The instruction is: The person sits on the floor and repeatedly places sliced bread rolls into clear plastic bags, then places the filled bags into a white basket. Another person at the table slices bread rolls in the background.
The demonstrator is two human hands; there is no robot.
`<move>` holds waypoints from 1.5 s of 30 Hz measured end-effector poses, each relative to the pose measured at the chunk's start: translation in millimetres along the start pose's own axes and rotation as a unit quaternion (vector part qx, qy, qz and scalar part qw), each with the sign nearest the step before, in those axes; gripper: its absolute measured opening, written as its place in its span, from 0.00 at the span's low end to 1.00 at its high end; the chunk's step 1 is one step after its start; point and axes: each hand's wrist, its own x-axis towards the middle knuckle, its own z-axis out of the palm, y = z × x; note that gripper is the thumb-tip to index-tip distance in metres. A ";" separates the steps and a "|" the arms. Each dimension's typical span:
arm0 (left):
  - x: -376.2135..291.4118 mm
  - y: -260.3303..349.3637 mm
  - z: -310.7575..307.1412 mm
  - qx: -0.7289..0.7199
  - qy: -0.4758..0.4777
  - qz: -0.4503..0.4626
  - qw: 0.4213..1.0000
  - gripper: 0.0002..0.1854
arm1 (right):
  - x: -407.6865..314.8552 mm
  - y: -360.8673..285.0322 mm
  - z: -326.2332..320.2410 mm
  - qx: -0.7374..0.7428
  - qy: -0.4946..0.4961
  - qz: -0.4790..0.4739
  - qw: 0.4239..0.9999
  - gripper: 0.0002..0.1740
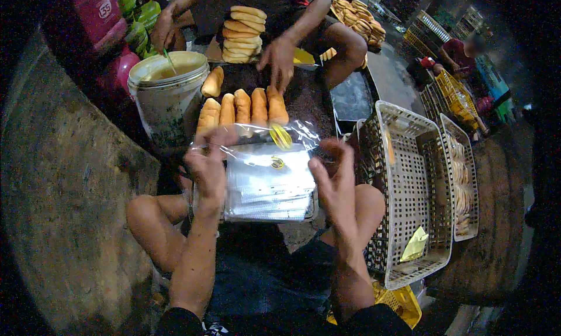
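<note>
A clear plastic bag (pixel 253 137) with a yellow printed mark stretches between my hands. My left hand (pixel 209 167), partly blurred, pinches its left edge. At its right edge, my right hand (pixel 335 176) grips it between thumb and fingers. Below it lies a stack of clear plastic bags (pixel 268 204), reaching close to my lap. Just beyond the held bag, several long bread rolls (pixel 242 105) stand side by side, their near ends partly hidden by the plastic. One more roll (pixel 213 81) lies behind them, near the bucket. A co-worker's hand (pixel 280 62) touches the rightmost roll of the row.
A large bucket (pixel 168 103) stands at the left, where the co-worker's other hand (pixel 164 33) holds a thin utensil. Flat rolls (pixel 243 33) are piled at the back. On my right is a white plastic crate (pixel 410 187) containing a yellowish packet (pixel 414 244); another crate (pixel 471 230) holds packed bread.
</note>
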 end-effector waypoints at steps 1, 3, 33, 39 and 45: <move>5.1 7.1 2.4 0.039 0.048 0.100 0.993 0.13 | 7.0 -8.7 3.6 -0.004 0.064 -0.005 0.998 0.24; 4.0 26.8 12.7 0.187 -0.011 0.193 0.963 0.10 | 20.1 -20.5 15.9 0.040 -0.111 0.045 0.992 0.31; 111.2 -109.7 -11.7 -0.160 0.016 -0.150 0.975 0.36 | 132.0 134.7 12.0 0.067 -0.032 0.112 0.991 0.26; 110.1 -87.4 7.2 -0.060 -0.083 -0.134 0.986 0.34 | 119.0 33.5 -80.2 0.222 -0.051 0.180 0.957 0.33; 78.9 -35.8 8.5 -0.010 -0.201 -0.134 0.970 0.41 | 102.5 30.0 -69.0 0.194 -0.119 0.162 0.960 0.25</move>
